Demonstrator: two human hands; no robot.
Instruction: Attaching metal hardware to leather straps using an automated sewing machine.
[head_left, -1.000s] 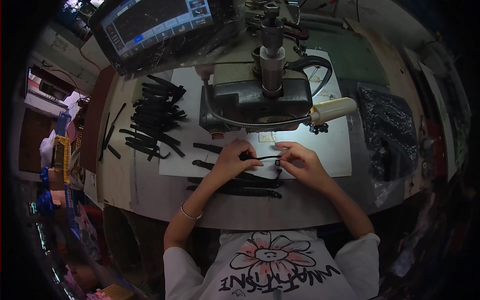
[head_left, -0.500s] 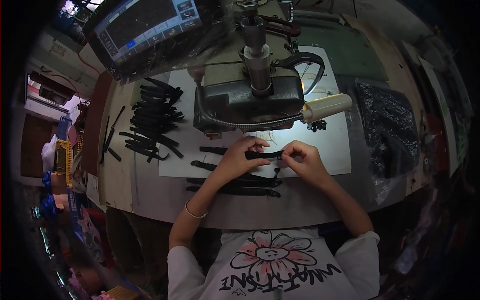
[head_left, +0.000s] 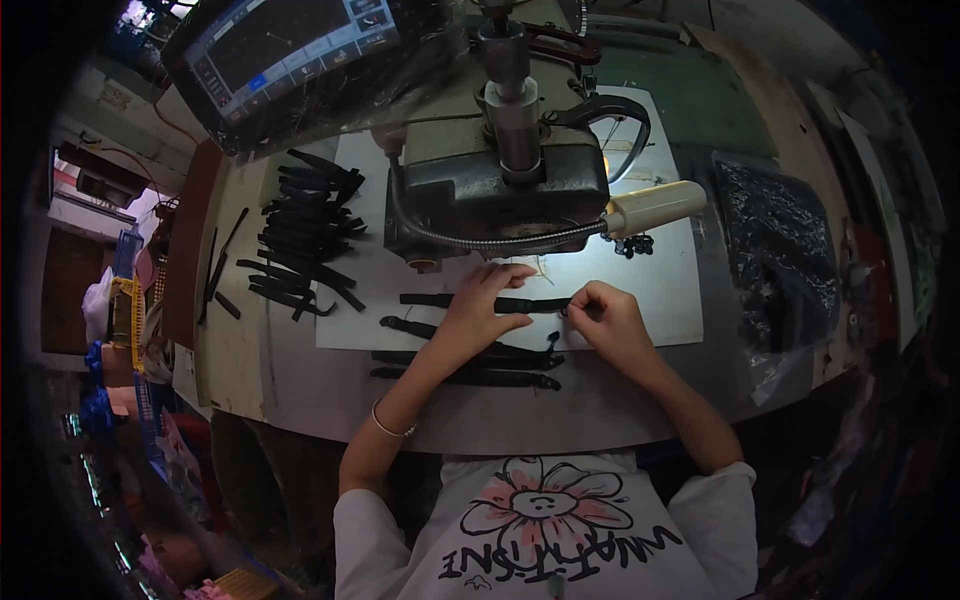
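Note:
A narrow black fabric strap (head_left: 535, 304) lies sideways on the white sheet in front of the sewing machine head (head_left: 500, 200). My right hand (head_left: 608, 318) is closed, pinching the strap's right end between thumb and fingers. Over the strap's middle, my left hand (head_left: 478, 308) is open, thumb and fingers spread on either side of the strap. More black straps (head_left: 465, 377) lie in rows just nearer to me, partly covered by my left hand and forearm. What sits at the pinched end is too small to make out.
A pile of black straps (head_left: 310, 230) lies to the left, with a few loose strips (head_left: 222, 270) beyond it. A plastic-wrapped screen (head_left: 285, 60) stands at the upper left. Beside the lit lamp (head_left: 655, 208) are small black pieces (head_left: 634, 245). A dark plastic bag (head_left: 780, 250) lies right.
My left hand has let go of the strap and spread its fingers. The right hand keeps its pinch at the strap's end, and the strap lies straighter.

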